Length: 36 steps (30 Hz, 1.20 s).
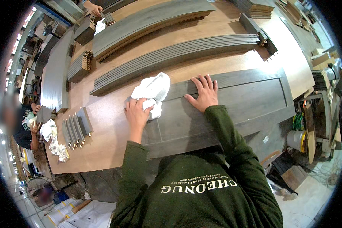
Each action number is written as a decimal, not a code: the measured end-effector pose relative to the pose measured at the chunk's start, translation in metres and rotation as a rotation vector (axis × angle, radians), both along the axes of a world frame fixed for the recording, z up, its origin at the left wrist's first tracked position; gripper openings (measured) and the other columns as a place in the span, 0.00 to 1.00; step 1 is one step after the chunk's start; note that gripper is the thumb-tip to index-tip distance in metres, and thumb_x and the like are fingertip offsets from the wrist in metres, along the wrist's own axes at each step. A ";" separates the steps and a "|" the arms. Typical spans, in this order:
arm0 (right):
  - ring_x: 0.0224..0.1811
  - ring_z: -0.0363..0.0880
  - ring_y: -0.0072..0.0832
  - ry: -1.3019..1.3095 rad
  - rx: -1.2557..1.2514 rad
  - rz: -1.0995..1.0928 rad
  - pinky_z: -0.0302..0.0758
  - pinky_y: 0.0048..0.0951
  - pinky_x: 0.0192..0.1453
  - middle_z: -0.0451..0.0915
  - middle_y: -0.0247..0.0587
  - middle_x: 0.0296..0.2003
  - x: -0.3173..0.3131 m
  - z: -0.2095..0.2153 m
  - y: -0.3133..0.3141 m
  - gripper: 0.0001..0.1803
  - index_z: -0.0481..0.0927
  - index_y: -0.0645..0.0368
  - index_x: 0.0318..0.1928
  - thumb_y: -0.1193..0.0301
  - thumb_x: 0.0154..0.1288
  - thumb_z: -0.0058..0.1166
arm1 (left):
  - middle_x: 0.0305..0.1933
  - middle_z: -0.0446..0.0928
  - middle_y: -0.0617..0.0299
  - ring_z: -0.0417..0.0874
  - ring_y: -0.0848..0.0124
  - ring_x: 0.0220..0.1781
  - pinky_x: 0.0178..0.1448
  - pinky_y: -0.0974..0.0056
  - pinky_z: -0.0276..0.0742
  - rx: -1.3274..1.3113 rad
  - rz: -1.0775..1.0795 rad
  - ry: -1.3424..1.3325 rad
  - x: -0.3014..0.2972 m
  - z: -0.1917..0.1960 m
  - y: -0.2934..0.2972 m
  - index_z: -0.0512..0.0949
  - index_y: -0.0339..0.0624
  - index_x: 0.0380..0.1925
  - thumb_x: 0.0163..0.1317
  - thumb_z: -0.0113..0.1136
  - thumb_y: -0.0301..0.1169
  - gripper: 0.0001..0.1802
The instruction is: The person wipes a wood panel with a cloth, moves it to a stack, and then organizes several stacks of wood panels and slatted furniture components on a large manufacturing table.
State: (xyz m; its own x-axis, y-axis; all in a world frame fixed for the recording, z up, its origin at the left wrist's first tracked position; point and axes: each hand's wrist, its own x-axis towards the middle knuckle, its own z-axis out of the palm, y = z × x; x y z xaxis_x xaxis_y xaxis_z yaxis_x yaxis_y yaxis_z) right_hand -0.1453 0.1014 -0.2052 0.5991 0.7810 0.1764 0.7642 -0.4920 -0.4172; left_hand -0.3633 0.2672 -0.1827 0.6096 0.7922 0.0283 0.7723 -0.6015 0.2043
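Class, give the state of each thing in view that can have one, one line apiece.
Left hand: fingers curled on the white cloth
Right hand: empty, fingers spread on the grey panel
White cloth: crumpled
Grey panel: lying flat
Large grey boards: stacked flat
Long grey strips: lined up side by side

And here's the tabletop (106, 154) across mid-frame, with the panel (250, 98) along its near edge, centre to right! The cloth (152, 86) lies over the panel's upper left end, the left hand (136, 116) on it; over to the right, the right hand (207, 97) rests on the panel. Just behind, long slats (171, 59) run across, and behind those, upper centre, the board stack (152, 22). Lower left, a row of short strips (76, 127), rags (49, 131) just left of them! Lower right, beyond the tabletop, a bucket (295, 140).
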 end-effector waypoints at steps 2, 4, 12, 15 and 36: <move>0.72 0.46 0.47 0.003 -0.005 0.003 0.42 0.58 0.72 0.60 0.45 0.65 0.000 0.000 0.000 0.38 0.65 0.49 0.62 0.51 0.52 0.60 | 0.60 0.68 0.60 0.62 0.56 0.66 0.60 0.48 0.65 -0.049 0.029 -0.047 -0.003 -0.004 0.015 0.80 0.55 0.40 0.40 0.75 0.39 0.23; 0.72 0.46 0.47 0.010 -0.018 0.006 0.42 0.57 0.72 0.60 0.45 0.65 0.001 -0.002 0.002 0.39 0.65 0.49 0.63 0.51 0.51 0.61 | 0.61 0.66 0.59 0.62 0.53 0.66 0.61 0.48 0.64 0.065 -0.062 -0.132 -0.009 -0.010 0.031 0.80 0.53 0.39 0.40 0.75 0.39 0.23; 0.73 0.45 0.44 0.003 -0.036 -0.004 0.41 0.55 0.73 0.60 0.40 0.66 -0.003 0.000 0.001 0.38 0.65 0.46 0.63 0.48 0.53 0.58 | 0.52 0.70 0.61 0.69 0.54 0.57 0.59 0.50 0.63 -0.242 -0.058 0.000 -0.005 -0.010 0.061 0.76 0.51 0.38 0.41 0.73 0.41 0.23; 0.73 0.45 0.44 0.005 -0.027 -0.006 0.41 0.55 0.73 0.60 0.40 0.66 -0.001 -0.002 0.001 0.38 0.65 0.46 0.63 0.47 0.53 0.58 | 0.50 0.69 0.62 0.67 0.55 0.58 0.61 0.49 0.59 -0.257 -0.106 -0.013 -0.004 -0.011 0.064 0.75 0.53 0.42 0.41 0.73 0.41 0.26; 0.73 0.46 0.45 0.006 -0.020 -0.006 0.42 0.55 0.73 0.61 0.41 0.64 -0.004 0.006 0.004 0.38 0.65 0.47 0.63 0.48 0.53 0.59 | 0.49 0.71 0.59 0.67 0.55 0.58 0.59 0.47 0.57 -0.205 -0.134 -0.095 -0.003 -0.032 0.073 0.74 0.55 0.45 0.40 0.74 0.47 0.31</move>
